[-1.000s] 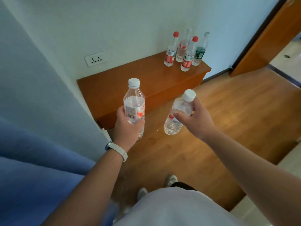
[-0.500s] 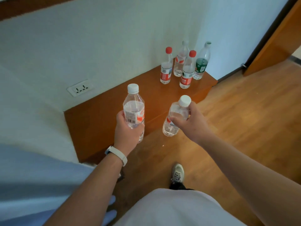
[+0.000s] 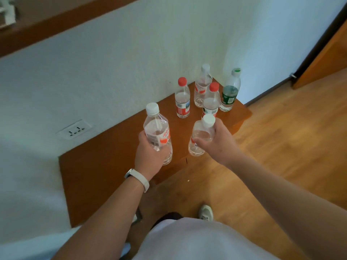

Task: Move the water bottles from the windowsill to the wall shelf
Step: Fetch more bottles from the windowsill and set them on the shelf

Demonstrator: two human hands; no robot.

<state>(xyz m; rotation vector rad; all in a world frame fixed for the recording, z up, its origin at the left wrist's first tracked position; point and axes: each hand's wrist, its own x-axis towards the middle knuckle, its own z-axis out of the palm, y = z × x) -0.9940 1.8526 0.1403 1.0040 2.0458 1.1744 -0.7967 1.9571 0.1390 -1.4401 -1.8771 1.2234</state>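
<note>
Two bottles were carried at the wall shelf [image 3: 112, 156]. Left hand [image 3: 150, 158] gripped the left bottle [image 3: 156, 128], upright. Right hand [image 3: 220, 143] gripped the right bottle [image 3: 201, 135], tilted. Four standing bottles [image 3: 182, 102] occupied the shelf's far right end.

The person now stands nearer the wall shelf [image 3: 112, 156] than a second ago; the left hand [image 3: 150, 156] carries the left bottle [image 3: 156, 128] above the shelf top instead of in front of its edge; the right hand [image 3: 217, 141] has brought the right bottle [image 3: 201, 134] from over the floor to just before the front red-capped bottle [image 3: 211, 102], overlapping it in view; a brown ledge [image 3: 47, 21] has come into view at the top left.
</note>
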